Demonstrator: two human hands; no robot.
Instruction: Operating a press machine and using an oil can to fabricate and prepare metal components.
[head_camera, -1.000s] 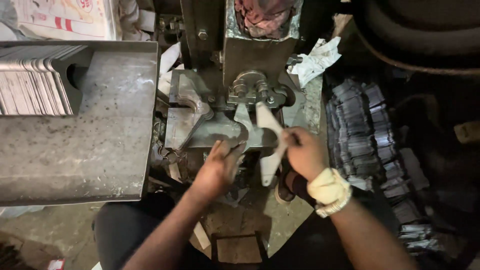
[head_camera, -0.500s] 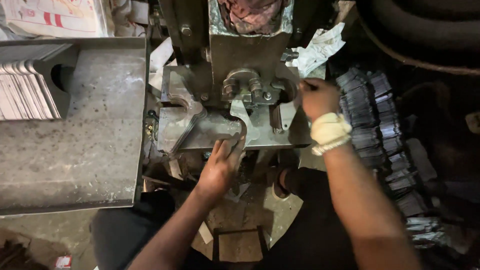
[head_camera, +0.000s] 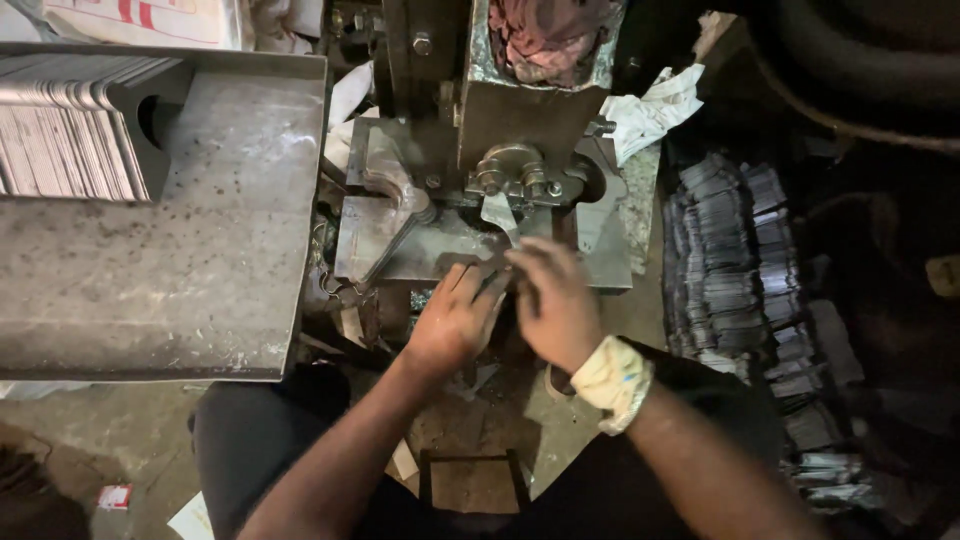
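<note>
- Since half a second ago I see the right hand (head_camera: 552, 300) has come down from the upper right of the press bed (head_camera: 440, 250) to its front edge, and it now sits just beside the left hand (head_camera: 458, 318).
- Both hands lie palm-down at that front edge, fingers stretched forward and close together. They are blurred, so I cannot tell whether either has anything pinched.
- Just above the fingertips a narrow metal strip (head_camera: 499, 214) hangs down from the clamp (head_camera: 512, 170) at the middle of the press; the right hand's fingers are near its lower end, but I cannot tell whether they touch it.
- A cloth wrap (head_camera: 612, 380) goes round the right wrist.
- To the left, a grey steel tray (head_camera: 180, 260) holds a row of thin metal blanks (head_camera: 55, 140) standing on edge in its far corner.
- To the right, dark stacks of stamped pieces (head_camera: 735, 260) lie heaped well apart from the hands.
- A crumpled white rag (head_camera: 655, 108) sits by the upper right of the press.
</note>
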